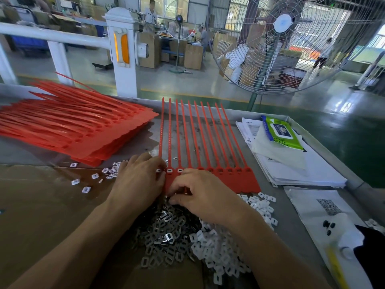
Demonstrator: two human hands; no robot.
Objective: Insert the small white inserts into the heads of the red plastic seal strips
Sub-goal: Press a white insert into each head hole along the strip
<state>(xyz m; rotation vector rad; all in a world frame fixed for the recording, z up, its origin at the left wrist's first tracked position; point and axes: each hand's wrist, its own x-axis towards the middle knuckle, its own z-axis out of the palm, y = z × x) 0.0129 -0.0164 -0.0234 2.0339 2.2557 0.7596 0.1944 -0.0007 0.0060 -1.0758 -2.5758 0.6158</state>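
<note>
Head view: I look down at a grey worktable point(208, 126) with both bare forearms reaching in from below.
Seal strips: a joined row of red plastic seal strips point(208, 176) lies in the middle of the table, tails fanned away from me, heads nearest my hands.
Filled heads: I count three heads at the left end showing white inserts point(169, 170); the heads further right look plain red.
Left hand: my left hand point(139, 180) rests on the left end of the row, fingers curled down on the first head (I cannot tell whether they pinch anything).
Right hand: my right hand point(200, 197) sits just beside it, fingertips bunched together at the near edge of the red heads.
Loose inserts: a heap of white inserts point(210, 253) lies under my wrists, next to greyer metal clips point(164, 232).
Spare strips: a red stack point(73, 128) lies far left.
Right side: papers point(291, 163) and a green wipes pack point(281, 132).
</note>
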